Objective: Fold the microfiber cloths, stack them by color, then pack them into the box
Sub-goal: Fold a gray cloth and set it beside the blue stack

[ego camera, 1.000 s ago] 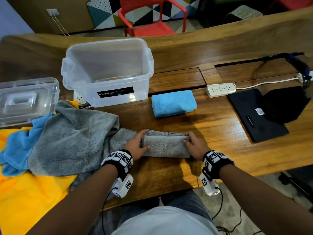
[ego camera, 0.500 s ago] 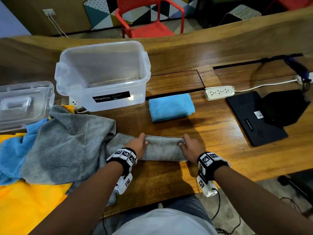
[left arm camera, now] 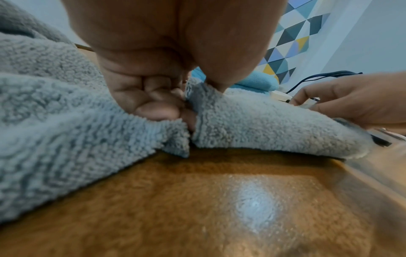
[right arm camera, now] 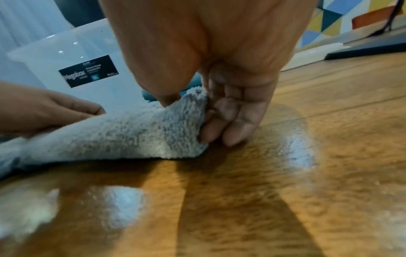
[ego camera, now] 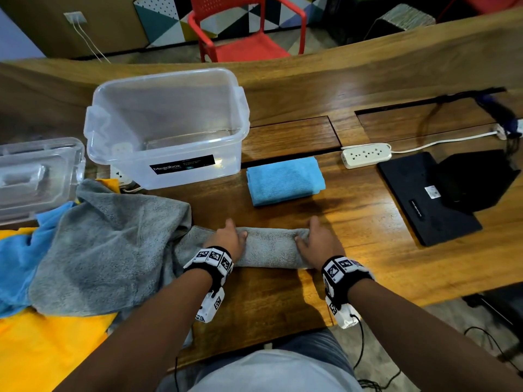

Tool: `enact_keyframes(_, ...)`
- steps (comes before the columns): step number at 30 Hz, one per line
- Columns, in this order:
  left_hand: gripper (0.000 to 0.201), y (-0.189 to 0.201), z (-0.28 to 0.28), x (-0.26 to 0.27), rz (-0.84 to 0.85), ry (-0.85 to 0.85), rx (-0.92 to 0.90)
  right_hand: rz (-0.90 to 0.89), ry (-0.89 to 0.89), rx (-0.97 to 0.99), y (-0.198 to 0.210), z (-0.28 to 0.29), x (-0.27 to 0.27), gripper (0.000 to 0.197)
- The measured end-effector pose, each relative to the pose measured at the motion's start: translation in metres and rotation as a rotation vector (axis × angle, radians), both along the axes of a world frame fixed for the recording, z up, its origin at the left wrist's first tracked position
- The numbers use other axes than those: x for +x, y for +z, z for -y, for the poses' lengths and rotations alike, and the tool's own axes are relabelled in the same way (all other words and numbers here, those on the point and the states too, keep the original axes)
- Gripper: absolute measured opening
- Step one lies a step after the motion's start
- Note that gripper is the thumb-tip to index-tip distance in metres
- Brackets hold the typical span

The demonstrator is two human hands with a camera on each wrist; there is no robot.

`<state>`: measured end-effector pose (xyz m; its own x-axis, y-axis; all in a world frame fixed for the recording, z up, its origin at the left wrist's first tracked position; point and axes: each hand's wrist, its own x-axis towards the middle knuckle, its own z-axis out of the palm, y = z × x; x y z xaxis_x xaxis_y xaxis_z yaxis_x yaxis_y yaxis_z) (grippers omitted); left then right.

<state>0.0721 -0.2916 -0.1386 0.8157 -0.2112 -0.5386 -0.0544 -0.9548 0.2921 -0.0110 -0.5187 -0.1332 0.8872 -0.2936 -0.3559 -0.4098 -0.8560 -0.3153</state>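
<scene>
Head view: at centre frame, a folded grey cloth [ego camera: 270,247] in a narrow strip on the wooden surface [ego camera: 368,258]. Left hand [ego camera: 227,241] gripping its left end, thumb on top; right hand [ego camera: 318,244] gripping its right end, thumb likewise on top. Left of centre, a second grey cloth [ego camera: 113,250], unfolded, heaped over a loose blue cloth [ego camera: 17,258] and a yellow cloth [ego camera: 42,352] in the lower left. Above centre, a folded blue cloth [ego camera: 285,181] lying flat, just right of the clear box [ego camera: 167,125], open and upright in the upper left. Box lid [ego camera: 36,176] at the left edge. White power strip [ego camera: 366,155] and a black flat case [ego camera: 424,199] at the right.

Left wrist view: upper centre, left hand [left arm camera: 167,73] with fingers [left arm camera: 157,111] curled under the fold and thumb pressing on top, pinching the grey cloth [left arm camera: 252,125]. Right hand [left arm camera: 351,100] at the right edge on the far end. Blue cloth [left arm camera: 257,81] behind.

Right wrist view: right hand [right arm camera: 219,69] at upper centre, thumb and curled fingers [right arm camera: 237,121] pinching the cloth's end [right arm camera: 136,137], fingertips touching the surface [right arm camera: 263,200]. Left hand [right arm camera: 44,107] at the left edge; labelled box [right arm camera: 66,60] behind.
</scene>
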Motion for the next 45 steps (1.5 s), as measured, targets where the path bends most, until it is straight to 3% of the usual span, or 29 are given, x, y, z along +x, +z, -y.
enact_keyframes(3, 0.042, -0.001, -0.001, -0.001, 0.006, 0.005, 0.018, 0.219, 0.219, -0.142, 0.008, -0.008, -0.008, 0.041)
enact_keyframes(5, 0.042, -0.002, -0.001, -0.001, 0.014, 0.006, 0.014, 0.306, 0.399, -0.134, 0.014, -0.019, -0.012, 0.051)
enact_keyframes(7, 0.042, -0.003, 0.0, 0.0, 0.011, 0.013, 0.011, 0.238, 0.566, -0.08, 0.013, -0.03, -0.014, 0.059)
enact_keyframes(9, 0.041, -0.001, 0.001, 0.001, -0.007, 0.026, 0.006, 0.048, 0.668, -0.072, 0.004, -0.036, -0.014, 0.066)
enact_keyframes(13, 0.041, 0.011, 0.004, 0.0, -0.021, 0.067, 0.028, -0.127, 0.683, -0.092, -0.014, -0.033, -0.012, 0.069)
enact_keyframes(15, 0.04, 0.018, 0.007, -0.006, 0.174, 0.015, 0.036, -0.13, 0.685, -0.095, -0.016, -0.033, -0.01, 0.069)
enact_keyframes(17, 0.042, 0.019, 0.014, -0.015, 0.393, -0.165, -0.058, -0.129, 0.681, -0.079, -0.017, -0.033, -0.007, 0.068)
enact_keyframes(20, 0.058, 0.004, 0.019, -0.027, 0.288, -0.533, -0.141, -0.148, 0.678, -0.065, -0.017, -0.031, -0.005, 0.067)
enact_keyframes(23, 0.069, -0.017, 0.01, -0.033, 0.163, -0.662, -0.044, -0.156, 0.703, -0.078, -0.019, -0.028, -0.004, 0.07)
enact_keyframes(31, 0.071, -0.027, -0.005, -0.031, 0.122, -0.638, 0.058, -0.128, 0.685, -0.153, -0.033, 0.001, -0.017, 0.083)
enact_keyframes(45, 0.068, -0.022, -0.036, -0.015, 0.07, -0.628, 0.087, -0.197, 0.711, -0.158, -0.026, 0.02, -0.022, 0.082)
